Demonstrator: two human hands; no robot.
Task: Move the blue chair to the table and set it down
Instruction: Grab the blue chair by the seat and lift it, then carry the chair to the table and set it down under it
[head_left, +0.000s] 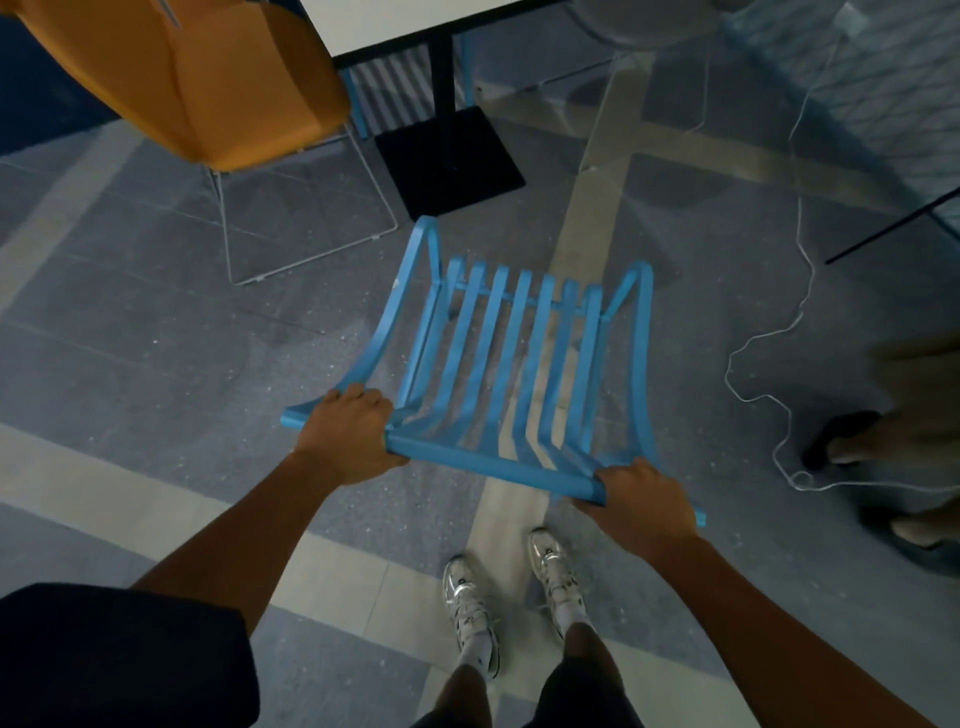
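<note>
The blue chair (498, 364) is a slatted metal chair, seen from above in the middle of the view. My left hand (345, 434) grips the left end of its top back rail. My right hand (641, 501) grips the right end of the same rail. The chair's front points toward the white table (410, 21), which stands at the top of the view on a black post with a square black base (449, 158). I cannot tell whether the chair's legs touch the floor.
An orange chair (197, 78) on a white wire frame stands to the left of the table. A second blue chair (405, 93) shows under the table. A thin white cable (774, 332) trails over the floor on the right, near another person's feet (852, 441). My own feet (514, 603) are just behind the chair.
</note>
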